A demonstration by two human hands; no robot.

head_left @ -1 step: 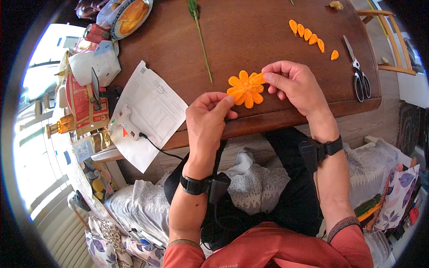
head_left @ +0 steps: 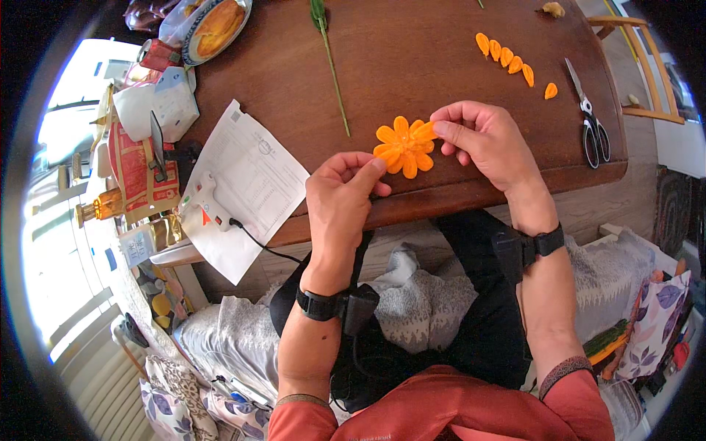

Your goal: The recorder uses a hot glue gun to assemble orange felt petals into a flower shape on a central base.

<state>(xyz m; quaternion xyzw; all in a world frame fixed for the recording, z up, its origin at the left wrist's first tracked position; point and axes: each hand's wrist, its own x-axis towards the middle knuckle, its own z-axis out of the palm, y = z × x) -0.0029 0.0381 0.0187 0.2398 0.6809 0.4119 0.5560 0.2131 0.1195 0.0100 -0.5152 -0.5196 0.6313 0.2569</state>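
Observation:
An orange flower (head_left: 403, 147) with several rounded, fuzzy petals hangs between my hands, just above the table's front edge. My left hand (head_left: 346, 180) pinches a petal on its lower left between thumb and forefinger. At the upper right, my right hand (head_left: 482, 140) pinches another orange petal by its tip; whether that petal is joined to the flower I cannot tell. Beyond them, several loose orange petals (head_left: 506, 57) lie in a slanting row on the table. A green stem (head_left: 334, 73) lies farther back, left of the flower.
Scissors (head_left: 586, 110) with dark handles lie at the table's (head_left: 412, 66) right. At left are a printed paper sheet (head_left: 254, 169), a white power strip (head_left: 212, 202) with a black cord, a red can (head_left: 157, 55) and a plate of food (head_left: 217, 29). A wooden chair (head_left: 654, 66) stands far right.

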